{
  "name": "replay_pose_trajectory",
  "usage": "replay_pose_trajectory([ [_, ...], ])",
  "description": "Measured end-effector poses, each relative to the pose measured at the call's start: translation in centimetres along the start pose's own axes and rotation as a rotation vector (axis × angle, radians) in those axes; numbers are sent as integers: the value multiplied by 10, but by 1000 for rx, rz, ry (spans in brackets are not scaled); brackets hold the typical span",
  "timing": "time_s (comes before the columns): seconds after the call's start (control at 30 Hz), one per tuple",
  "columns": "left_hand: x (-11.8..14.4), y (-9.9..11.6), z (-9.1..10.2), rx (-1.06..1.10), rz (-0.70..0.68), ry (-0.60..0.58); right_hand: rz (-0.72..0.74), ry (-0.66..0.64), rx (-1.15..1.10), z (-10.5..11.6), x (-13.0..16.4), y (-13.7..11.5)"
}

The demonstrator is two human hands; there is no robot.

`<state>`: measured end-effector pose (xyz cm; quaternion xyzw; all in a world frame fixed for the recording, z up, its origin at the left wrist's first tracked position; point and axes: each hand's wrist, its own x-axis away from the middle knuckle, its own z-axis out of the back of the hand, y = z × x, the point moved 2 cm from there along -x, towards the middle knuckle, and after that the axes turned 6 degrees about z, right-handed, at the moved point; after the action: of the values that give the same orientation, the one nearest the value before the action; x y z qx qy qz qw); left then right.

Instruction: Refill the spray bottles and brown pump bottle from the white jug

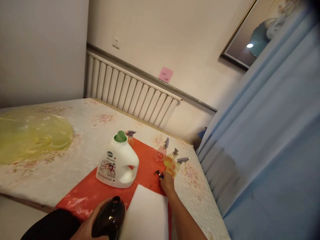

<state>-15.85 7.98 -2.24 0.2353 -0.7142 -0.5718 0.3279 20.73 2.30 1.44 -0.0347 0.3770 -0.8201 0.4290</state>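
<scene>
At the bottom, my left hand [86, 227] is wrapped around a dark, glossy bottle [108, 220], held tilted near my body. My right hand [167, 181] reaches out over the red sheet, fingers closed around a small black nozzle-like piece [159, 174]. Just beyond the right hand stand clear spray bottles: a pink one [160, 154], a yellow one [170, 159], and another with a grey trigger [183, 160]. A white detergent jug [117, 170] with a green opening stands left of centre, its handle toward the right. Another spray bottle [130, 135] is partly hidden behind it.
Under these things lies a red plastic sheet [145, 153], with a white pad [148, 213] on its near part. A yellow plastic bag [32, 136] spreads over the floral bed [82, 123] at left. A radiator [130, 86] lines the wall; a blue curtain [262, 133] hangs at right.
</scene>
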Motion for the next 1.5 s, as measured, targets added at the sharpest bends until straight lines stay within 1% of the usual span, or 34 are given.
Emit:
replay_pose_trajectory([
  [0.1, 0, -5, 1, 37, -6, 12, 31, 21, -91, 0, -1, -20],
  [0.2, -1, -12, 1, 62, -23, 62, 83, -8, -255, -11, -3, -57],
  [0.3, 0, -15, 3, 80, -53, 89, 150, -113, -454, -30, -2, -102],
  [0.4, 3, -12, 8, 62, -22, 48, 199, -233, -596, -52, 0, -136],
  [0.47, 8, -8, 15, 36, 18, 24, 191, -295, -661, -65, -1, -151],
  [0.53, 13, -4, 22, 25, 36, 21, 163, -318, -712, -77, -4, -160],
  [0.67, 21, -3, 32, 13, 52, 37, 129, -275, -778, -91, -8, -182],
  [0.77, 24, -6, 37, -1, 34, 75, 123, -244, -793, -90, -8, -202],
  [0.83, 27, -7, 38, -12, 32, 75, 126, -224, -795, -82, -7, -214],
  [0.9, 30, -5, 37, -25, 43, 66, 133, -206, -793, -68, -7, -223],
  [1.03, 34, 2, 32, -49, 39, 68, 152, -176, -758, -27, -9, -233],
  [1.13, 31, 8, 27, -53, -3, 55, 155, -144, -695, 7, -6, -232],
  [1.23, 22, 14, 24, -78, -45, 82, 149, -128, -618, 40, 2, -224],
  [1.33, 7, 25, 21, -93, -92, 96, 121, -108, -542, 69, 13, -209],
  [1.43, -14, 39, 13, -105, -128, 49, 89, -91, -464, 94, 25, -190],
  [1.5, -32, 50, 6, -126, -167, 10, 74, -96, -369, 107, 33, -179],
])
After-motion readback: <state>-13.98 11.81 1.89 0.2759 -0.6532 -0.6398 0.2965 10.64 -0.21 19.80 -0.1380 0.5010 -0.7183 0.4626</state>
